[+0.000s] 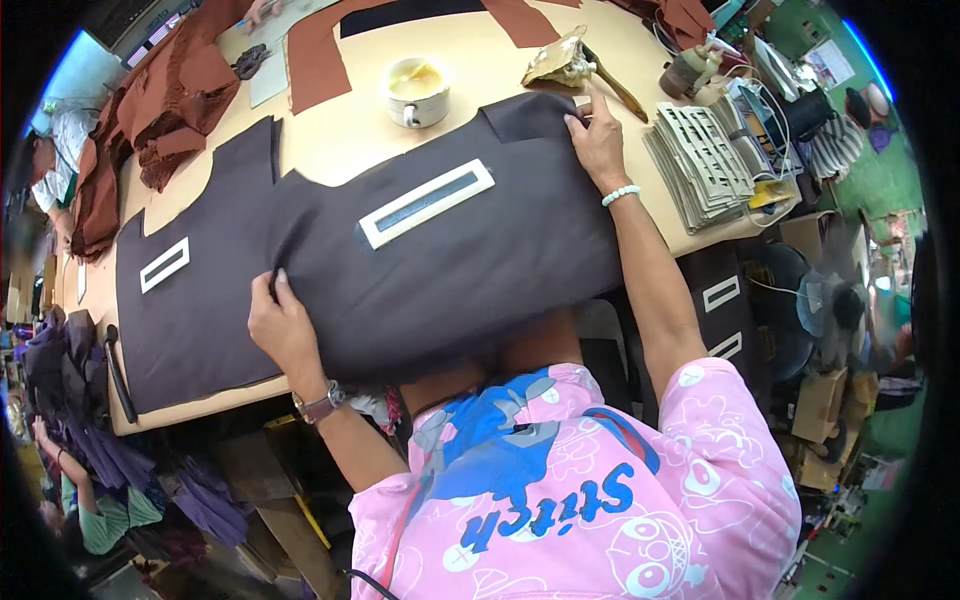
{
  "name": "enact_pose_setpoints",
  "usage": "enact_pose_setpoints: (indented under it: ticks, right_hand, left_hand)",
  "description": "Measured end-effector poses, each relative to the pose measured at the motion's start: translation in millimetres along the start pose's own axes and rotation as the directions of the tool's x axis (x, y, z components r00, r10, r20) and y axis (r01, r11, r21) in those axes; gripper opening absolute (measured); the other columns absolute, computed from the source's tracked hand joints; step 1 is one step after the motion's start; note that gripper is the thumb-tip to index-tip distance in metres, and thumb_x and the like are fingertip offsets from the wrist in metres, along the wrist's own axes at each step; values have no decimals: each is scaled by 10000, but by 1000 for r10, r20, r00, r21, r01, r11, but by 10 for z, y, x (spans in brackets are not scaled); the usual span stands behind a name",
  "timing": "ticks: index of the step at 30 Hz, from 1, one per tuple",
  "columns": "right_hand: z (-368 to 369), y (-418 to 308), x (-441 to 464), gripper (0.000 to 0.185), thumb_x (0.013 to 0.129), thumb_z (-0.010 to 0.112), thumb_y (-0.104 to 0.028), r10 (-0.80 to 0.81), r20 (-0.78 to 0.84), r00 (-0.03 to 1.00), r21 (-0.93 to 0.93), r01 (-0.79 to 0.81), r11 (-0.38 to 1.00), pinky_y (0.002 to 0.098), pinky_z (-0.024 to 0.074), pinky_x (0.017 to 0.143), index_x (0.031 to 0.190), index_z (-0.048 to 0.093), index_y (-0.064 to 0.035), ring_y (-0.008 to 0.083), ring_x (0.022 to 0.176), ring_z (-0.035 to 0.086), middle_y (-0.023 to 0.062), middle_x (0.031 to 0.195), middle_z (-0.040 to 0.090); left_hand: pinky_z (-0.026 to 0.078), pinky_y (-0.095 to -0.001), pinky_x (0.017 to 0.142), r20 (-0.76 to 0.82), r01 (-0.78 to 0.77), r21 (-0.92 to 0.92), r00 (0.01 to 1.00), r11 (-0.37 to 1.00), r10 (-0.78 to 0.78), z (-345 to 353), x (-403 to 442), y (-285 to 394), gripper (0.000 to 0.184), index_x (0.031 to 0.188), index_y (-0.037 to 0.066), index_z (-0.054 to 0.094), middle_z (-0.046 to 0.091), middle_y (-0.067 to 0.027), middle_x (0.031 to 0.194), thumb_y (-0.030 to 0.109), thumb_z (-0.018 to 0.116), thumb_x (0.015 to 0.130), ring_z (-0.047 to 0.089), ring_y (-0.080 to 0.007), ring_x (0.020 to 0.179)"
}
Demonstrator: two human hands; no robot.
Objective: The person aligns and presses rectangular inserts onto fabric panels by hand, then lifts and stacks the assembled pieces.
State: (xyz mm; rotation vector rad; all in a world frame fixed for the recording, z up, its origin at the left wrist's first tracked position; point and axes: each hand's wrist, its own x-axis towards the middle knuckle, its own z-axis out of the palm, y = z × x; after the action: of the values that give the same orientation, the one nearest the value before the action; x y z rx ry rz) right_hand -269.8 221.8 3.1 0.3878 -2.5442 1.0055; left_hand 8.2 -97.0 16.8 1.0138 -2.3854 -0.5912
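Observation:
A dark brown leather-like panel (450, 280) hangs partly over the table's front edge, with a pale rectangular frame (427, 203) around a slot on it. My left hand (285, 320) pinches its left edge between thumb and fingers. My right hand (600, 145) grips its far right corner, where a flap of the panel is folded over. A second dark panel (200, 330) lies flat on the table to the left, partly under the first, and bears a smaller pale frame (165, 265). Just beyond my right hand is a glue-crusted piece (558, 62) with a wooden handle (618, 88) beside it.
A white pot (416, 108) of yellowish paste stands behind the panel. Stacked slotted card frames (700, 165) and a bottle (690, 72) sit at the right. Rust-coloured pieces (160, 105) lie at the back left; a black tool (119, 375) is at the left edge. Other people work nearby.

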Motion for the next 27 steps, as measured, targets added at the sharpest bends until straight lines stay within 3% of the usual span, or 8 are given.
enact_pose_setpoints:
  ticks: [4, 5, 6, 10, 12, 17, 22, 27]
  right_hand:
    - [-241, -157, 14, 843, 772, 661, -415, 198, 151, 968, 47, -207, 977, 376, 480, 794, 1345, 295, 84, 309, 847, 643, 198, 886, 658]
    - [-278, -114, 5, 872, 769, 658, -424, 243, 168, 955, 72, -257, 964, 370, 477, 802, 1350, 270, 98, 307, 861, 641, 200, 887, 658]
    - [-313, -64, -10, 901, 766, 654, -433, 286, 183, 941, 97, -306, 947, 365, 473, 811, 1355, 245, 112, 305, 875, 638, 202, 888, 658]
    - [-419, 166, -87, 948, 725, 696, -294, 304, 301, 904, 270, -387, 882, 325, 456, 856, 1373, 157, 140, 294, 923, 627, 209, 896, 657]
    - [-391, 149, -137, 955, 689, 726, -209, 264, 411, 873, 238, -382, 893, 320, 452, 879, 1372, 154, 136, 293, 931, 628, 214, 900, 660]
    - [-274, -100, 156, 992, 679, 736, -442, 190, 337, 922, 34, -214, 976, 377, 440, 929, 1318, 237, 129, 396, 1093, 548, 331, 1170, 524]
    - [4, -339, 390, 734, 642, 747, -202, 186, 327, 926, -42, -182, 982, 416, 463, 884, 1184, 321, 50, 409, 1008, 578, 318, 1080, 565]
    - [-44, -375, 232, 851, 686, 593, -49, 251, 321, 913, 81, -291, 953, 424, 468, 867, 1387, 123, 63, 406, 997, 582, 319, 1047, 571]
  left_hand:
    - [457, -281, 751, -81, -30, -463, 997, 886, -9, 26, 10, -121, 233, 1121, -10, 536, 631, -101, 964, 127, 501, 935, 594, -163, 846]
    - [456, -276, 748, -110, -71, -550, 994, 832, 12, 21, 7, -105, 252, 1153, -15, 515, 630, -91, 961, 119, 490, 941, 585, -146, 842]
    - [431, -301, 864, 49, 125, -500, 992, 857, -116, -78, -26, -29, 360, 1284, -16, 423, 610, -95, 1096, 78, 464, 939, 563, -169, 977]
    - [289, -321, 1026, -44, -31, -596, 999, 802, 6, 2, -34, -88, 489, 1371, 11, 374, 467, -135, 1338, -25, 422, 885, 402, -187, 1216]
    - [358, -298, 960, 23, -14, -643, 999, 766, 38, 3, -59, -61, 486, 1338, 8, 428, 499, -115, 1299, -52, 420, 856, 481, -171, 1112]
    - [451, -215, 718, 254, 220, -801, 967, 557, -16, -126, -154, 3, 489, 1278, 8, 509, 583, -64, 1115, -93, 426, 807, 550, -82, 782]
    - [397, -165, 567, 261, 285, -804, 958, 523, -122, -75, -127, -17, 471, 1270, 3, 516, 597, -35, 909, -84, 451, 811, 473, -20, 636]
    - [397, -176, 606, 227, 213, -757, 972, 617, -56, -125, -177, -85, 497, 1269, -2, 517, 565, -16, 917, -85, 455, 783, 461, -46, 647]
